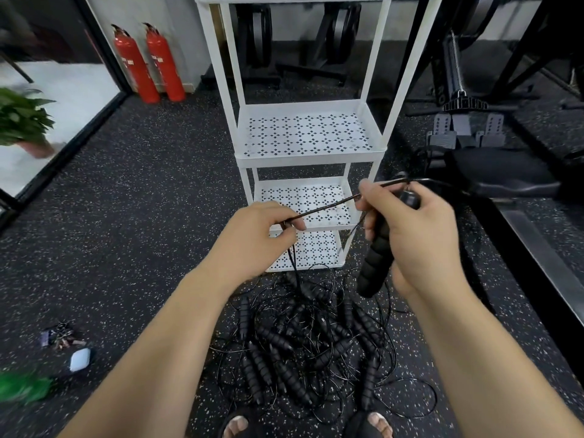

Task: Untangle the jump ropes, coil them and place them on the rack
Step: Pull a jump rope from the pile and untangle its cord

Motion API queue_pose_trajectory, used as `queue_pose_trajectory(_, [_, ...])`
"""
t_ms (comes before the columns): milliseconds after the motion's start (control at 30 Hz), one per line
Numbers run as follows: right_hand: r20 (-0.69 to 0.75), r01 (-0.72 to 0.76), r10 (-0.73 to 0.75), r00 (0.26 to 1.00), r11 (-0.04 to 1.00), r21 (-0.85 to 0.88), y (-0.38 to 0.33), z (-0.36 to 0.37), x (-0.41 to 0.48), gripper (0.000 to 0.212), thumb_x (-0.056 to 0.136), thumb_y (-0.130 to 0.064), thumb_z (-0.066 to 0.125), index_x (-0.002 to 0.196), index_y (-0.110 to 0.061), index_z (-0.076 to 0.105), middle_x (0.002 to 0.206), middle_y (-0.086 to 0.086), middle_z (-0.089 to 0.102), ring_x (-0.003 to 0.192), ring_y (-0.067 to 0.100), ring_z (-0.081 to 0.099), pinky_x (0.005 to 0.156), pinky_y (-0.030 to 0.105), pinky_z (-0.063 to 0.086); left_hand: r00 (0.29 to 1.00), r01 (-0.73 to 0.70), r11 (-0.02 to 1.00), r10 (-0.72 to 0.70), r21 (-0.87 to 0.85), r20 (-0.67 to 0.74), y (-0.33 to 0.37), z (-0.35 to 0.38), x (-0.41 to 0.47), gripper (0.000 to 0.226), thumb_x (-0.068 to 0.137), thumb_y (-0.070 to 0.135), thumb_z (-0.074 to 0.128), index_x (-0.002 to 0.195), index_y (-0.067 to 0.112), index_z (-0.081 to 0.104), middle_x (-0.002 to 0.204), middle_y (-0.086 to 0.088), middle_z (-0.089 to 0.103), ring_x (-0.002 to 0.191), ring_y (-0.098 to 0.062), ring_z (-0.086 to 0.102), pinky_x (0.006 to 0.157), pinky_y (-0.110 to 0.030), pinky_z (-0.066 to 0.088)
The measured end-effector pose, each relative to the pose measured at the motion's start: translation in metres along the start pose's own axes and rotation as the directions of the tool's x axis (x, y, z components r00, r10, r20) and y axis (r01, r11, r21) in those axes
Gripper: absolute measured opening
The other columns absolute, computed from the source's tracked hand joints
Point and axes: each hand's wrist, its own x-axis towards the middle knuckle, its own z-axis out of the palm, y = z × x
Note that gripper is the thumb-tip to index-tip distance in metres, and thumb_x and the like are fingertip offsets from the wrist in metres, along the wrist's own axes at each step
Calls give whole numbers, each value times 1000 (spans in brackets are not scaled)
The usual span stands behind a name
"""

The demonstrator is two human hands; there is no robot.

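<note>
Held one jump rope up in front of the rack's (pixel 311 159) lower shelves, its thin black cord (pixel 328 206) stretched taut between both hands. Pinched that cord between thumb and fingertips in the left grip (pixel 259 235), level with the rack's lowest shelves, and let a strand drop from there toward the floor. Curled the right grip (pixel 420 235) round the ribbed foam handle (pixel 376 257), free end pointing down, just right of the rack's front corner, thumb and forefinger also nipping the cord. Left the other ropes in a tangled pile (pixel 316 339) on the floor at the rack's foot, handles and cords thoroughly crossed. Looked like early untangling: one rope singled out, no coil on the rack yet. Called next, most likely, for feeding the cord through the left grip toward the pile, lifting loops off gently rather than tugging, until reaching the second handle. Noted two red fire extinguishers (pixel 148 64) behind and left of the rack, a potted plant (pixel 22 118) farther left, and a black padded seat (pixel 499 175) to its right.
</note>
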Motion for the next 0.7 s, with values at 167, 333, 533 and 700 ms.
queue_pose_trajectory(167, [-88,61,-53,995,994,91,-15,-12,5,18,94,-16,83,85,-14,68,80,9,73,57,17,56,55,28,48,1000,31,999,-31,33,-5,-5,-3,2,21,99,22,65,100,38,79,100,23,69,105,10,53,76,-7,35])
queue_pose_trajectory(333, [-157,56,-23,987,977,204,-19,-24,12,21,95,-17,82,101,-10,64,76,3,71,57,14,54,55,26,47,999,50,998,-50,47,0,-11,-6,3,18,105,32,63,107,39,79,105,22,71,100,1,58,85,-23,46])
queue_pose_trajectory(533, [-117,-33,67,991,961,274,-4,-18,14,28,91,-23,86,105,-12,65,86,6,73,60,13,54,53,26,46,999,-17,999,18,-28,42,-5,4,1,23,109,27,58,110,35,79,103,19,72,105,-6,62,91,-35,51])
queue_pose_trajectory(700, [67,-180,173,983,976,124,25,3,7,15,87,-2,83,100,-9,79,88,7,74,61,16,54,52,29,45,994,-95,995,97,-40,50,7,9,2,22,110,29,56,112,34,77,100,19,69,107,-8,62,96,-38,51])
